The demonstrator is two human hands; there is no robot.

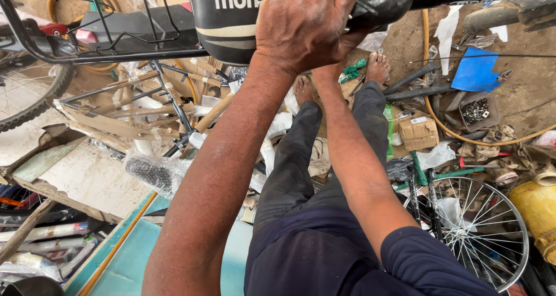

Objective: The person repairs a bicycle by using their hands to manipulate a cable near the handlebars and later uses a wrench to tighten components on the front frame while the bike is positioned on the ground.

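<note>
left hand point(301, 24) palm-down on the smooth, rounded black saddle point(231, 24).

Saddle point(231, 18) sits top center, left hand point(304, 24) flat on it. Right hand is tucked behind the left, can't really see it. Rack point(116, 41) runs off left of the saddle, tyre point(29, 99) further left below it. Down right by the knee there's a wheel point(475, 226), with a box point(418, 132) above it and a tray of bolts point(478, 110) right of that box.

Glossy black saddle point(226, 24), shiny metal wheel spokes point(472, 226), rough brown cardboard box point(418, 132), matt blue sheet point(476, 70)
</note>
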